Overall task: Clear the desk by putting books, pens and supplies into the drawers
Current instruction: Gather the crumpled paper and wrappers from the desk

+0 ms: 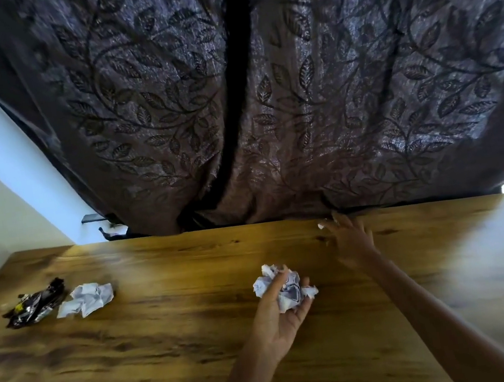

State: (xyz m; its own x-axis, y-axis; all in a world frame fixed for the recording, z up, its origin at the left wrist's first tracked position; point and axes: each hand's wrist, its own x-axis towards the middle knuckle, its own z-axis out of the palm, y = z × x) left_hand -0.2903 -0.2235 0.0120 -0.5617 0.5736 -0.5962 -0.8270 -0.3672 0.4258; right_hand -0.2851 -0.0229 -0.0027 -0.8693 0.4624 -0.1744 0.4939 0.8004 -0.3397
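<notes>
My left hand (pixel 280 306) curls its fingers and thumb round a crumpled paper ball (pixel 285 288), held over the middle of the desk (pixel 169 348). My right hand (pixel 349 235) reaches to the desk's far edge, fingers spread, blurred, by the curtain (pixel 231 96). Far left on the desk lie another paper ball (pixel 86 300) and, just beside it, a dark wrapper (pixel 35 304).

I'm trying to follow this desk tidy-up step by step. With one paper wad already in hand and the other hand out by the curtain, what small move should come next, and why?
Probably draw the right hand back from the desk's far edge and toward the crumpled paper and dark wrapper lying at the left. The left hand already grips a paper wad, and the right looks open, holding nothing clear. No drawer is in view.
</notes>
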